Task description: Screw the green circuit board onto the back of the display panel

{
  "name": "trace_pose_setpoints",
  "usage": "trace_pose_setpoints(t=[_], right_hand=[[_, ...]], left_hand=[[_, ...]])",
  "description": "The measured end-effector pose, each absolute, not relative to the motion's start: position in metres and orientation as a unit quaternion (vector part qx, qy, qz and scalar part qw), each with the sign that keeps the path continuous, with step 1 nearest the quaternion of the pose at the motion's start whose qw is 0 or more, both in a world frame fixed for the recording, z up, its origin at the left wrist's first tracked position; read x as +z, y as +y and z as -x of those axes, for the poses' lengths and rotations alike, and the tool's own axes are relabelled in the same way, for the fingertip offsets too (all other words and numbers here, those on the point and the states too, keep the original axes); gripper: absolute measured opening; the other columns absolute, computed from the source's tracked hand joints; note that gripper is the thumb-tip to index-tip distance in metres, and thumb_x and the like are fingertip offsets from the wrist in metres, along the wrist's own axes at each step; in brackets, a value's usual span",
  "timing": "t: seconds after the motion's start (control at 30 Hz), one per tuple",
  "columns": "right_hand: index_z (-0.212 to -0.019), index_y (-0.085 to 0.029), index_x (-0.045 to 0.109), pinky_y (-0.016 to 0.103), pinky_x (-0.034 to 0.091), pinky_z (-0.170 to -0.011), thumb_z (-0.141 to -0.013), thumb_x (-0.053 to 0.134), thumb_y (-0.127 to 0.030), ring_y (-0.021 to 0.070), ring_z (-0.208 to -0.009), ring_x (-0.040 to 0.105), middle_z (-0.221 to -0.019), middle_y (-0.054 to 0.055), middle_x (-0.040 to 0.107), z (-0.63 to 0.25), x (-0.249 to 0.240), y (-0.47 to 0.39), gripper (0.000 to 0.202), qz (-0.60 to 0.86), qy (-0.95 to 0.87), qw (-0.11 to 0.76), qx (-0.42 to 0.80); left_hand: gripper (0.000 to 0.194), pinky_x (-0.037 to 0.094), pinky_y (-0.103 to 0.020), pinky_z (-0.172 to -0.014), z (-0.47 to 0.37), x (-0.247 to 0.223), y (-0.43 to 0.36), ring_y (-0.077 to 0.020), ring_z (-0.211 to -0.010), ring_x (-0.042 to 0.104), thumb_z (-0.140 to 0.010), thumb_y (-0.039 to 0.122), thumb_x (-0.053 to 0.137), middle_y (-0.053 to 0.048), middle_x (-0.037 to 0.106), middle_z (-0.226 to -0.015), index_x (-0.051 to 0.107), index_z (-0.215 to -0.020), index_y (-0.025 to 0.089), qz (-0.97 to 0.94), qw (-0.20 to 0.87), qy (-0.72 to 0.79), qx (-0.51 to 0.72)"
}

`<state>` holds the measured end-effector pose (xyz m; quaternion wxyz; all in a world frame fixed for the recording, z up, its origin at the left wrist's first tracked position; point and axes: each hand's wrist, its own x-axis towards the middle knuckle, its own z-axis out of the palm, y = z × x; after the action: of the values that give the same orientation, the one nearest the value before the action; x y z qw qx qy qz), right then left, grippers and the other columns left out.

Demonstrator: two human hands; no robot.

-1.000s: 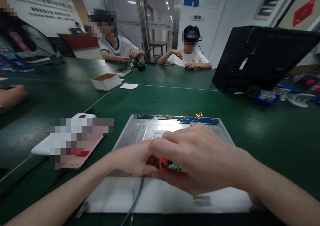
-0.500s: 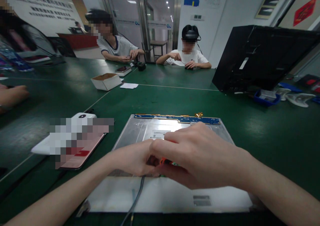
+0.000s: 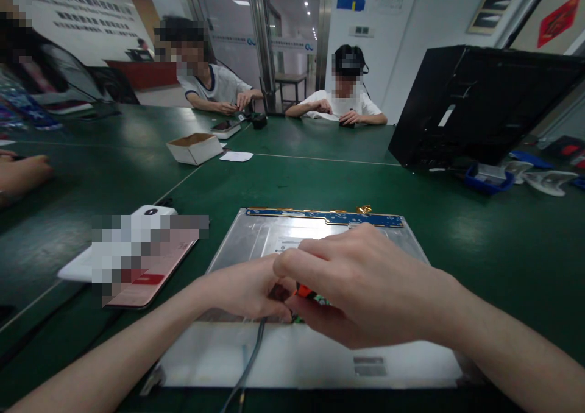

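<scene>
A flat metal display panel (image 3: 233, 242) with a blue circuit strip (image 3: 320, 217) along its far edge lies on the green table. My right hand (image 3: 356, 279) is over the panel's middle, its fingers closed round an orange and black tool (image 3: 305, 290), most of which is hidden. Beside it my left hand (image 3: 256, 285) has its fingers curled down near a green circuit board (image 3: 299, 317), and what it grips is hidden. A dark cable (image 3: 253, 358) runs from under my left hand toward the near edge, across a white strip (image 3: 320, 355).
Two phones, one white (image 3: 82, 264) and one pink (image 3: 150, 279), lie at the left. An open white box (image 3: 195, 151) sits farther back. A black monitor casing (image 3: 475, 108) and blue tray (image 3: 488, 180) stand at the right. Two people sit across the table; another person's hand (image 3: 27, 172) is at left.
My right thumb and fingers have shifted slightly, and more of the orange tool and green board shows between my hands. My left hand is nearly unmoved.
</scene>
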<state>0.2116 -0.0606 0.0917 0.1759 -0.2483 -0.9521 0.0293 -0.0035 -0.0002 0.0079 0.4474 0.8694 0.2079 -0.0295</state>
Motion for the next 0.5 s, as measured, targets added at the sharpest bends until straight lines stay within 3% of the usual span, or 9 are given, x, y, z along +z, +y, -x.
trace_pose_setpoints(t=[0.5], right_hand=[[-0.103, -0.019, 0.051, 0.029, 0.024, -0.051, -0.097, 0.048, -0.025, 0.0128, -0.062, 0.051, -0.083, -0.001, 0.066, -0.211, 0.090, -0.061, 0.009, 0.250, -0.953, 0.172, 0.018]], left_hand=[[0.011, 0.051, -0.020, -0.064, 0.009, -0.005, -0.001, -0.0151, -0.071, 0.062, -0.085, 0.017, 0.058, 0.001, 0.066, -0.078, 0.069, -0.089, 0.018, -0.894, 0.411, 0.172, 0.035]])
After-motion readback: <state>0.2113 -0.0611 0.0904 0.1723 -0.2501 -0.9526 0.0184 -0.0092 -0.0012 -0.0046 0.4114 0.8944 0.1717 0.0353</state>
